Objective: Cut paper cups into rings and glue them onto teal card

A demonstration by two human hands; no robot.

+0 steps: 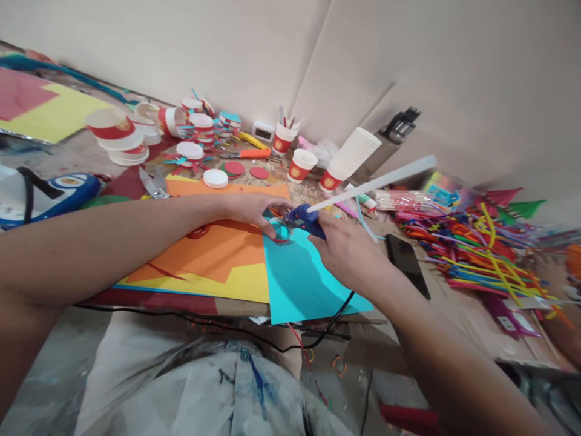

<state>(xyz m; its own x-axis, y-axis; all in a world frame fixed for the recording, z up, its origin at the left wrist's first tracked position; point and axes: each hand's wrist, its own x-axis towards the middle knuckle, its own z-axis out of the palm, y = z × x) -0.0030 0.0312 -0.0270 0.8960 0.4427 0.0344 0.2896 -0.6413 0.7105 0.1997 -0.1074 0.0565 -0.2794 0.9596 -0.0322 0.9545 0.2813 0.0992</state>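
My right hand (347, 245) is closed round a blue hot glue gun (308, 221), with a long white glue stick (376, 183) jutting from its back. The gun's nozzle points left, at a small round paper-cup piece (282, 233) with a turquoise inside. My left hand (252, 212) grips the edge of this cup piece, thumb nearest me. Under both hands lie a turquoise paper sheet (308, 284) and orange paper sheets (204, 242). Whether the nozzle touches the piece I cannot tell.
Cut red-and-white cup pieces (190, 152) crowd the back left, near an orange-handled cutter (254, 154). Stacked paper cups (354, 154) stand behind the glue gun. Right are a black phone (407, 263), many pipe cleaners (481, 248) and another person's hand (551, 272). A black cable (190, 316) hangs along the front edge.
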